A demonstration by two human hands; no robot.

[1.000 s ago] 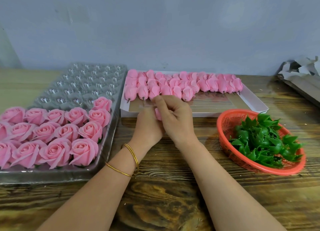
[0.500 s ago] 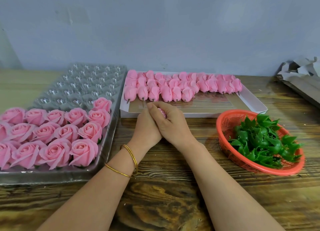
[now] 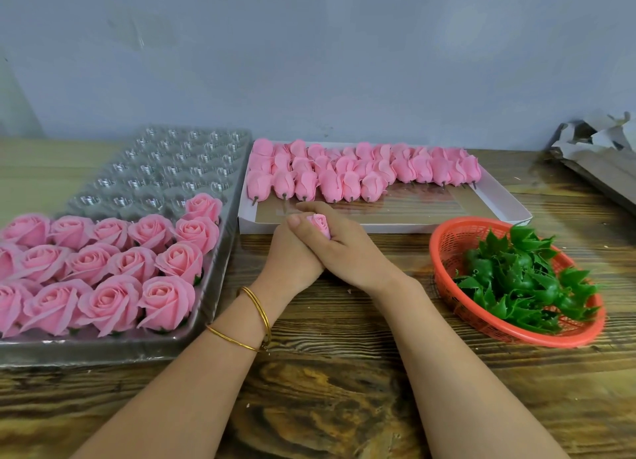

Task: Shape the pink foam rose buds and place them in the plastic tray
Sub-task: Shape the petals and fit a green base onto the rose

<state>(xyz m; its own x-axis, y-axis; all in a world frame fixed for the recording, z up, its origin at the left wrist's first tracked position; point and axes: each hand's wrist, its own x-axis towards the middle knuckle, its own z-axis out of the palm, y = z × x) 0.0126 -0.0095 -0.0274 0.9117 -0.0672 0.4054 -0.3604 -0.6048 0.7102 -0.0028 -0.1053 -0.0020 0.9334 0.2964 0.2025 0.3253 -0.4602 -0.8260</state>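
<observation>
A pink foam rose bud (image 3: 319, 223) is cupped between both hands in the middle of the table, only its top showing. My left hand (image 3: 292, 257) presses it from the left and my right hand (image 3: 347, 248) wraps over it from the right. The clear plastic tray (image 3: 220, 252) lies at the left with several shaped pink roses (image 3: 113, 269) in its near rows; its far cups are bare. Behind my hands a white cardboard tray (image 3: 495, 197) holds several unshaped pink buds (image 3: 351, 174) with short stems.
An orange plastic basket (image 3: 447, 248) of green leaf calyxes (image 3: 519, 279) sits at the right. Crumpled cardboard and paper (image 3: 599, 149) lie at the far right. A grey wall stands behind the wooden table (image 3: 344, 407).
My hands have dropped a little toward me and closed together around the bud. The bud's top now shows between my fingers.
</observation>
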